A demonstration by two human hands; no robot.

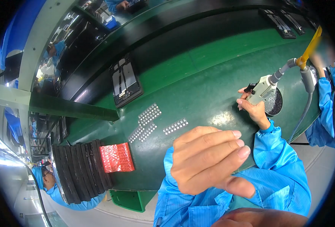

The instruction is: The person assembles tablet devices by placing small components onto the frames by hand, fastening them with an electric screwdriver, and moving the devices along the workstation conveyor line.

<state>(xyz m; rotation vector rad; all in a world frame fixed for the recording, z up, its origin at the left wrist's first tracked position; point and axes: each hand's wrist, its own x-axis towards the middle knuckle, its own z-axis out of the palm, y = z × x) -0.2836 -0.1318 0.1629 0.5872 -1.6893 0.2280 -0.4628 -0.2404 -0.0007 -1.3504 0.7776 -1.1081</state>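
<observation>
My left hand (209, 159) is close to the camera, its back showing. The fingers are stretched out together and the thumb is apart; nothing shows in it. Farther right, my right hand (254, 109) is closed around the lower part of a beige electric screwdriver (263, 89) with a black lever; its tip is hidden. Just behind the tool stands a round dish (276, 109) of small dark pieces, likely screws. On the green table (201, 90) left of my hands lie sheets of small pale pieces (150, 114) and another such strip (175, 126).
A red bubble-wrap pouch (117, 157) lies beside stacked black trays (80, 170) at left. Flat black devices (125, 81) rest along the back. A green post (72, 108) crosses at left. A grey cord (308, 100) hangs at right, near a co-worker's blue sleeve (324, 113).
</observation>
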